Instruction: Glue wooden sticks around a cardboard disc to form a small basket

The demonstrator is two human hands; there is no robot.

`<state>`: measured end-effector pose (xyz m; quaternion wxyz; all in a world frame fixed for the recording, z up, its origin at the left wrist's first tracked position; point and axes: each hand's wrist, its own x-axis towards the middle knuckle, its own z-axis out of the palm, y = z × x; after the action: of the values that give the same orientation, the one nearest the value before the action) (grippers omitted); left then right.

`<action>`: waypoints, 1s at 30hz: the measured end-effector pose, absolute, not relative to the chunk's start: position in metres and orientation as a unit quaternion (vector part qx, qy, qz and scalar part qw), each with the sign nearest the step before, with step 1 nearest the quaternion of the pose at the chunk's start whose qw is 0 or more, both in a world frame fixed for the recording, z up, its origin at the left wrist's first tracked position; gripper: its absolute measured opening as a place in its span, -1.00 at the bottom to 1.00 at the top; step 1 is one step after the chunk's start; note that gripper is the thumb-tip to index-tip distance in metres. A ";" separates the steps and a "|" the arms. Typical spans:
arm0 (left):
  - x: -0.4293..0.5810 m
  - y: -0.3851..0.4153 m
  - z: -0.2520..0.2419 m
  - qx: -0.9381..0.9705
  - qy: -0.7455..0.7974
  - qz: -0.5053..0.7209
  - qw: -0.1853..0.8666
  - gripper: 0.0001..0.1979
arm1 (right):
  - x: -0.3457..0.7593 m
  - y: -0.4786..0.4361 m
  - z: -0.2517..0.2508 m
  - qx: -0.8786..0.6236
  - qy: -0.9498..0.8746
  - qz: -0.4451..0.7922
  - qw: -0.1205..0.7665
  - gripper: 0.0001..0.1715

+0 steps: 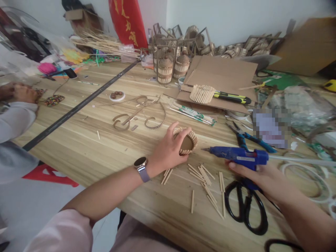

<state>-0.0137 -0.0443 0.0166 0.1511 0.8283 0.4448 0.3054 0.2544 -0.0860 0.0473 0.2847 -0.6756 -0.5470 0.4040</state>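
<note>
My left hand [170, 148], with a watch [141, 165] at its wrist, is closed around a small round basket [193, 144] ringed with short upright wooden sticks. Thumb and fingers grip the rim, and part of the ring is hidden behind them. In my right hand [252, 173] is a blue glue gun [232, 154], its nozzle pointing left toward the basket but apart from it. A clear glue stick [294, 159] runs out of the gun's back. Loose short sticks [206, 175] lie below the basket. Black-handled scissors [246, 210] rest under my right hand.
Pliers [244, 136] lie beyond the glue gun. A utility knife [232, 97] and a bundle of sticks [202, 94] sit on cardboard [220, 70]. Curled strips [154, 115] lie mid-table. Finished stick containers [165, 70] stand behind. At the left, another person's hands [25, 93] handle beads [54, 100].
</note>
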 end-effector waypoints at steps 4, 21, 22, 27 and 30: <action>-0.014 -0.044 0.016 0.829 0.439 0.312 0.150 -0.11 | 0.246 -0.088 0.045 -0.640 -0.630 0.363 0.247 -0.60; -0.014 -0.045 0.018 0.827 0.448 0.299 0.159 -0.15 | 0.222 -0.095 0.046 -0.614 -0.719 0.258 0.197 -0.66; -0.014 -0.045 0.017 0.827 0.448 0.300 0.160 -0.14 | 0.222 -0.095 0.045 -0.612 -0.721 0.256 0.200 -0.67; -0.014 -0.044 0.016 0.827 0.443 0.306 0.163 -0.13 | 0.223 -0.094 0.038 -0.599 -0.729 0.248 0.219 -0.67; -0.014 -0.044 0.016 0.827 0.443 0.305 0.165 -0.13 | 0.223 -0.094 0.035 -0.603 -0.727 0.242 0.222 -0.68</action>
<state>-0.0138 -0.0441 0.0159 0.1651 0.8266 0.4434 0.3049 0.2229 -0.0942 0.0354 0.2219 -0.6026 -0.7274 0.2418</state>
